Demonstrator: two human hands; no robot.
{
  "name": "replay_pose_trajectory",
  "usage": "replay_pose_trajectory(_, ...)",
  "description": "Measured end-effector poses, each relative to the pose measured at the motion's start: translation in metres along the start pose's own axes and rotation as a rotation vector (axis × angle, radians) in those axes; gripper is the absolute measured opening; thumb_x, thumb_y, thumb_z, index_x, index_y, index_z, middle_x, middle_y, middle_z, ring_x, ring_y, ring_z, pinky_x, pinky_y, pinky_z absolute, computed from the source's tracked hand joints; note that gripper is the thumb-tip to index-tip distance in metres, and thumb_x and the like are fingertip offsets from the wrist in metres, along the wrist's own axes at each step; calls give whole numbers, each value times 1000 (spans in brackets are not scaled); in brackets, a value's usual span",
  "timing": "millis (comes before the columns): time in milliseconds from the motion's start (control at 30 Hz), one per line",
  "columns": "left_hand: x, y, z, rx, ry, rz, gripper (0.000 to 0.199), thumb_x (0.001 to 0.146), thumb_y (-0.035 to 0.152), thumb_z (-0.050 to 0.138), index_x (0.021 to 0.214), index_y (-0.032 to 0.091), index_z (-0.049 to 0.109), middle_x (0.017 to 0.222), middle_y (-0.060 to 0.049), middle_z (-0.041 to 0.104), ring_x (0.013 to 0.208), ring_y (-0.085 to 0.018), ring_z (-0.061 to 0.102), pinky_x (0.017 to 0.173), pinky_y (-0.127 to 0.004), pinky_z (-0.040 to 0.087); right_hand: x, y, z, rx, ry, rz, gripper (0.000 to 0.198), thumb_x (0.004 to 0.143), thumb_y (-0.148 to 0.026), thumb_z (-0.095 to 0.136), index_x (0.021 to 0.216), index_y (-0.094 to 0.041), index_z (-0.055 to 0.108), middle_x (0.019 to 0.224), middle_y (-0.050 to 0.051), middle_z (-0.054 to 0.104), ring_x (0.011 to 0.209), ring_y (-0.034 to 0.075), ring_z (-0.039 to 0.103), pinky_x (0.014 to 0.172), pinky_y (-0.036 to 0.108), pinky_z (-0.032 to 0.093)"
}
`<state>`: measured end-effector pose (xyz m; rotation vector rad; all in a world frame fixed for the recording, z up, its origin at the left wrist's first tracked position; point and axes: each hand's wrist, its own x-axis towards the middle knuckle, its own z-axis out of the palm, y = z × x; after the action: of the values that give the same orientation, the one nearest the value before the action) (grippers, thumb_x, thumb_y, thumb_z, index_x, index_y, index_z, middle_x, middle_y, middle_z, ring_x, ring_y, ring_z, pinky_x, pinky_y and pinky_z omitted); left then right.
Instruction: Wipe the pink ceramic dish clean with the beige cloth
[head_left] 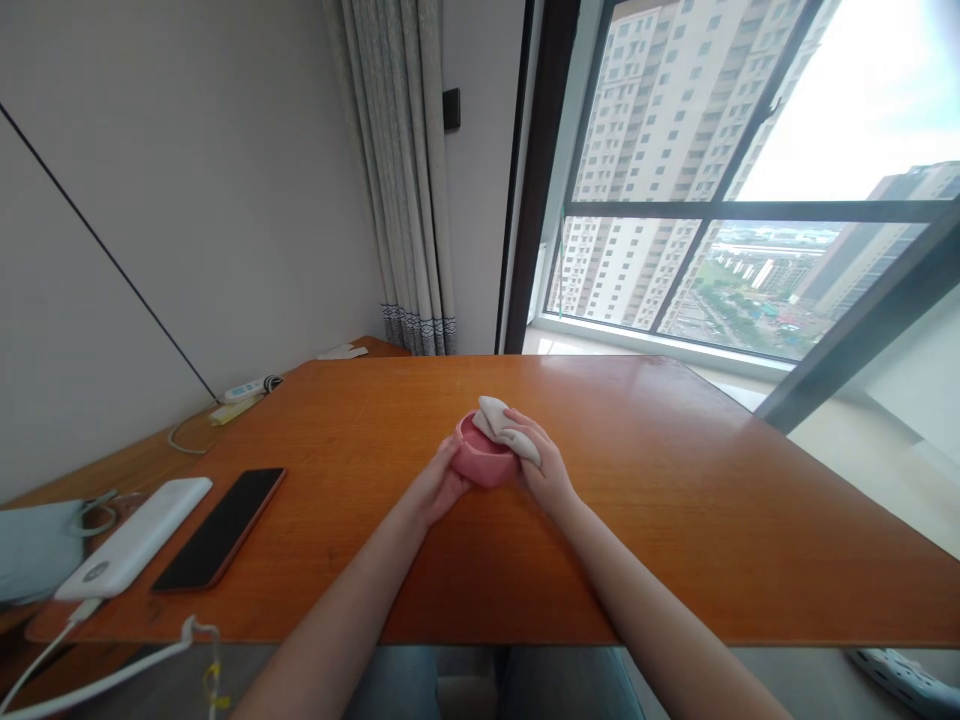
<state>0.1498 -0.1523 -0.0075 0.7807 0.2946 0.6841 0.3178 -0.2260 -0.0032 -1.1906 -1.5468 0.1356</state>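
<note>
A small pink bowl [484,466] is held just above the wooden table, its opening tipped toward the upper side of the view. My left hand [441,482] grips the bowl's left side, fingers closed around its wall. A folded white cloth [491,416] lies over the bowl's right rim and partly inside it. My right hand [546,462] is closed on the cloth and presses it against the bowl's right side. Some of the right fingertips are hidden by the cloth and the bowl.
On the wooden table [675,520], a black smartphone [221,530] and a white power bank [135,540] with a cable lie at the left. A power strip [244,390] sits by the wall. A large window [712,210] stands beyond the right side.
</note>
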Motion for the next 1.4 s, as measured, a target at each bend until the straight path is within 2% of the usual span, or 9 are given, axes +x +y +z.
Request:
replay_pose_trajectory(133, -4, -1, 0, 39, -95, -59, 61, 75, 24, 68, 132, 24, 46, 134, -8, 52, 122, -25, 49, 99, -37, 43, 3, -2, -9, 2, 7, -6, 27, 84, -20, 43, 101, -23, 64, 130, 7, 55, 123, 24, 48, 104, 43, 38)
replay_pose_trajectory(233, -4, 2, 1, 1, -109, -84, 55, 79, 34, 65, 130, 20, 49, 131, -11, 54, 124, -27, 47, 101, -38, 41, 3, -4, -11, -4, -26, -22, 25, 85, -22, 44, 101, -23, 64, 130, 6, 55, 122, 24, 49, 103, 42, 39)
replay_pose_trajectory(333, -2, 3, 0, -38, -70, -135, 49, 85, 44, 54, 125, 16, 53, 128, -12, 56, 122, -26, 49, 101, -37, 40, 4, -6, -11, 1, -77, -38, 25, 85, -22, 45, 101, -23, 63, 130, 6, 55, 123, 23, 48, 103, 41, 39)
replay_pose_trajectory(433, 0, 2, -4, -34, 11, -145, 40, 85, 35, 56, 121, 17, 55, 122, -10, 61, 113, -24, 57, 98, -36, 44, 4, -7, -10, -1, -138, -49, 26, 84, -20, 46, 104, -23, 62, 132, 6, 53, 123, 23, 48, 104, 39, 39)
replay_pose_trajectory(733, 5, 6, -5, -8, 180, -8, 39, 83, 27, 58, 119, 13, 58, 122, -12, 61, 116, -25, 55, 98, -38, 46, -1, 2, 2, -125, -160, -24, 56, 78, -8, 43, 131, -24, 50, 145, 4, 39, 133, 22, 36, 110, 40, 33)
replay_pose_trajectory(1033, 12, 5, -12, -39, 264, 184, 43, 80, 26, 61, 121, 14, 57, 123, -10, 61, 116, -24, 54, 96, -32, 46, -18, -12, 44, -289, -104, -24, 70, 75, -1, 41, 140, -26, 38, 150, 3, 29, 141, 25, 16, 111, 48, 30)
replay_pose_trajectory(1133, 10, 4, -10, -69, 193, 197, 45, 81, 22, 61, 125, 17, 54, 130, -8, 56, 121, -23, 50, 101, -31, 42, -18, -12, 47, -255, -94, -51, 70, 73, 1, 40, 138, -24, 41, 149, 3, 32, 142, 26, 11, 111, 51, 27)
replay_pose_trajectory(1233, 6, 4, -5, -82, 84, 148, 52, 82, 19, 60, 132, 23, 47, 137, -6, 50, 126, -24, 45, 103, -37, 40, -14, -7, 39, -186, -38, -30, 64, 73, 1, 40, 131, -25, 49, 147, 2, 35, 141, 25, 18, 112, 49, 27)
replay_pose_trajectory(1400, 2, 5, 2, -123, -45, 12, 51, 88, 40, 50, 133, 17, 46, 138, -12, 47, 128, -28, 41, 105, -43, 37, -7, 1, 20, -41, 76, 35, 40, 79, -8, 45, 112, -26, 61, 140, 3, 45, 135, 24, 31, 111, 47, 29)
